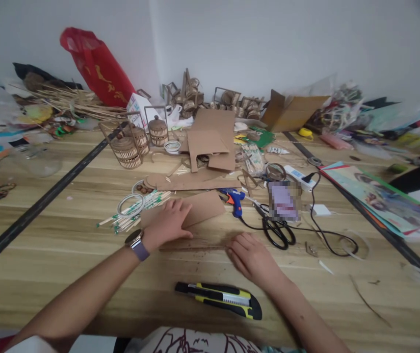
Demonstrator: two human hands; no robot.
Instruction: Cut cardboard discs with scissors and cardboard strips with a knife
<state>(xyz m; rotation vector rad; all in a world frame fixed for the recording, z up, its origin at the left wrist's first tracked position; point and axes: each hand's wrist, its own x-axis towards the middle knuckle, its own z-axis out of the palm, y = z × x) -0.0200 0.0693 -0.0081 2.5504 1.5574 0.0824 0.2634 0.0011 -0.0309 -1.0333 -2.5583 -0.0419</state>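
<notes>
My left hand (169, 223) lies with spread fingers on a flat piece of brown cardboard (206, 211). The wrist above it wears a watch with a purple strap. My right hand (249, 257) rests on the table with curled fingers, its fingertips at the right end of a thin brown strip (195, 248) lying in front of the cardboard. What is under those fingers is partly hidden. Nearer to me, a black and yellow utility knife (219, 298) lies on the table between my forearms. Dark crumbs dot the wood around the strip.
Beyond my hands lie a blue glue gun (235, 201), black scissors (278, 230) with a cable nearby, and green-tipped sticks (129, 223) under white rings. Small lidded baskets (125, 151) stand back left; folded cardboard (212, 139) sits in the middle. Coloured sheets (382, 196) lie right.
</notes>
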